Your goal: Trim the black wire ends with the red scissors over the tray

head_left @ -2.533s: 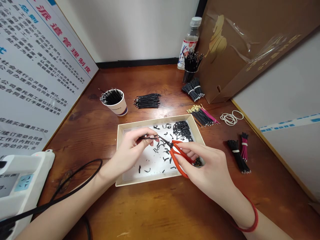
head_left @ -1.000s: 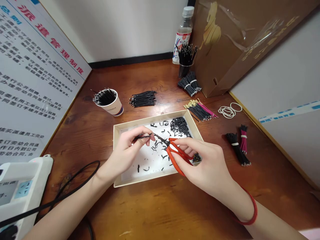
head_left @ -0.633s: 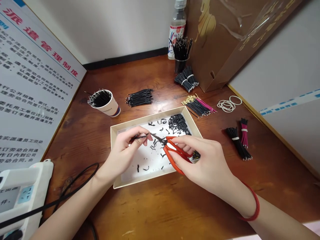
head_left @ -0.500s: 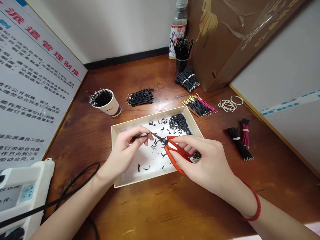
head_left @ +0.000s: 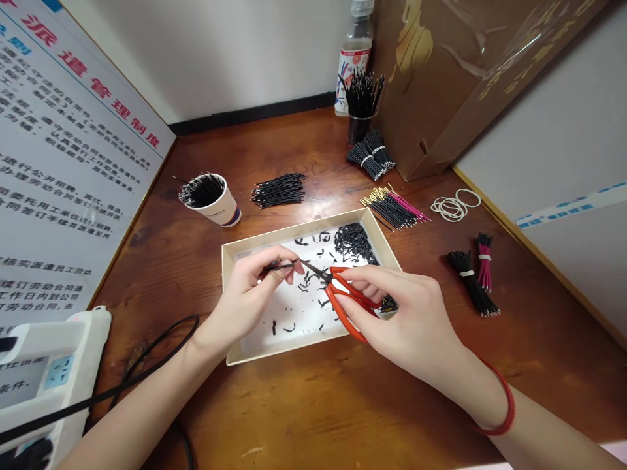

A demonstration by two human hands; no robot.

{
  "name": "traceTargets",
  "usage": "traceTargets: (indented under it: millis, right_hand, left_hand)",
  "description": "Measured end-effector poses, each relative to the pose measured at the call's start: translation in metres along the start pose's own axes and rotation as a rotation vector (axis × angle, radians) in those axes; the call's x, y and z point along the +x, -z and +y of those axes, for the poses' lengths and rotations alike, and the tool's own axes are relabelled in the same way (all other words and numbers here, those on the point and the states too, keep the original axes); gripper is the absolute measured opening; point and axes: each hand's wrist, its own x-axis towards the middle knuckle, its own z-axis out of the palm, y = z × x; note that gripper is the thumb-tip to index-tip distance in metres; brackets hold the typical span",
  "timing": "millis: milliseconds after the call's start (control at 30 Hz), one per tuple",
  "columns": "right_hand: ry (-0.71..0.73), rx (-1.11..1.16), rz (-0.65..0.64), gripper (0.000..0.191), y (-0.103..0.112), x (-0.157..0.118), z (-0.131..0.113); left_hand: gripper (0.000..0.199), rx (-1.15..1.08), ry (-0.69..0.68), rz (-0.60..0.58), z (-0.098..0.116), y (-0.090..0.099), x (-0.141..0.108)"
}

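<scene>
Black wire (head_left: 281,266) meets red-handled scissors (head_left: 343,303) above a cardboard tray (head_left: 289,349)

From the head camera, the wire lies over the tray's white floor at about 10 o'clock from its centre. The left hand (head_left: 247,294) pinches it between thumb and forefinger, with the other fingers curled loosely below. The right hand (head_left: 406,320) has its fingers pressed together around the scissors' red loops, and the narrow blade tips (head_left: 313,271) point at the wire's end. Whether the blades grip the wire is too small to tell.

Pinching this near the end looks sound, since little wire is left free to bend, and both wrists stay low and steady.

A heap of black snippets (head_left: 353,241) fills the tray at 1 o'clock, with loose bits strewn across its floor. A dark clump (head_left: 389,303) lies at 3 o'clock beneath the right hand. On the wooden tabletop (head_left: 304,405), a paper cup of wires (head_left: 220,212) stands at 11 o'clock, a loose wire bundle (head_left: 277,190) lies at 12, and pink-and-gold-tipped wires (head_left: 392,210) lie at 1. Rubber bands (head_left: 449,209) sit at 2, and a banded black bundle (head_left: 473,284) at 3.
</scene>
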Motion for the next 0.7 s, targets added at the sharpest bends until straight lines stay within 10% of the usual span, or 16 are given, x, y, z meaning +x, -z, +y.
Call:
traceTargets:
  millis: [700]
  right_hand:
    - [-0.015, -0.002, 0.009, 0.008, 0.0005, 0.0012, 0.0007]
  left_hand:
    - [0.019, 0.011, 0.003, -0.021, 0.0020, -0.0006, 0.0003]
